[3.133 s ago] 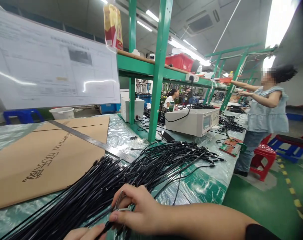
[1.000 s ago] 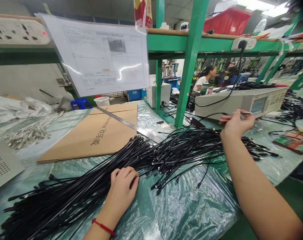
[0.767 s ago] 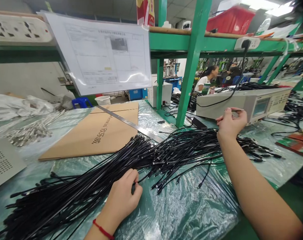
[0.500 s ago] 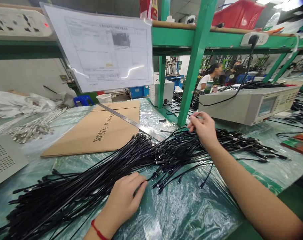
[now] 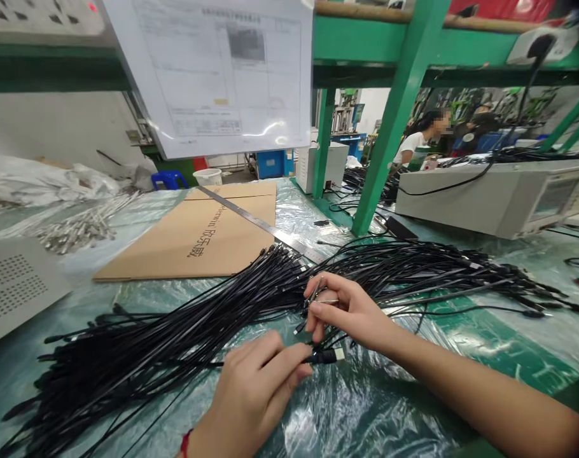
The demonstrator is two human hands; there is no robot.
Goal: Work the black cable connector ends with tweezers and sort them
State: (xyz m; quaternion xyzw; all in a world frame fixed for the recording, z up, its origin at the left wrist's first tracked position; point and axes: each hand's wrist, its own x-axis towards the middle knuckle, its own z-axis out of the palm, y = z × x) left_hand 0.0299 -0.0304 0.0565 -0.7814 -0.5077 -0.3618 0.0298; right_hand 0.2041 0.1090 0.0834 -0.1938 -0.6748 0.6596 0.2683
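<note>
A big pile of thin black cables (image 5: 184,331) lies across the plastic-covered bench. My left hand (image 5: 256,388) pinches one black cable near its plug end (image 5: 325,356), which sticks out to the right of my fingers. Just above that plug my right hand (image 5: 347,312) is curled, with thin metal tweezers (image 5: 318,294) between its fingers. The two hands are nearly touching at the pile's front edge.
A flat cardboard sheet (image 5: 208,238) with a steel ruler (image 5: 261,224) lies behind the pile. A grey test instrument (image 5: 499,197) stands at the right, a green post (image 5: 389,133) behind the cables, a perforated grey box (image 5: 17,289) at the left. A seated person (image 5: 420,137) works far back.
My right hand came back from near the grey instrument to the pile's front, next to my left hand. My left hand has picked one cable's plug end out of the pile.
</note>
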